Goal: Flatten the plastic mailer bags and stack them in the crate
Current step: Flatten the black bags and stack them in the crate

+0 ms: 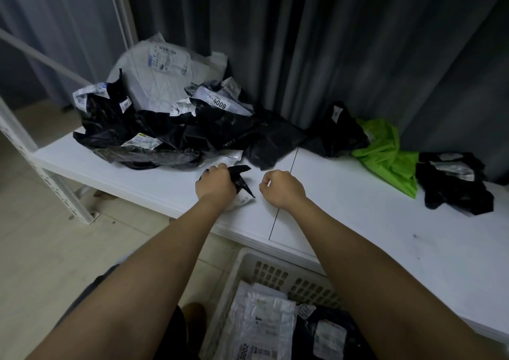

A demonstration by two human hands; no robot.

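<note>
My left hand (216, 184) grips a small crumpled black mailer bag (242, 180) with a white label on the white table (358, 211). My right hand (283, 189) hovers just right of it, fingers curled, holding nothing I can make out. A big heap of crumpled black and white mailer bags (165, 117) lies at the table's back left. Below the table's front edge stands a white perforated crate (248, 266) with flattened white and black mailers (261, 324) lying inside.
A black bag (336, 131), a bright green bag (385, 153) and another black bag with a label (454, 183) lie along the back right. Grey curtains (330, 43) hang behind the table. A white metal rack frame (49, 183) stands at the left on a pale floor.
</note>
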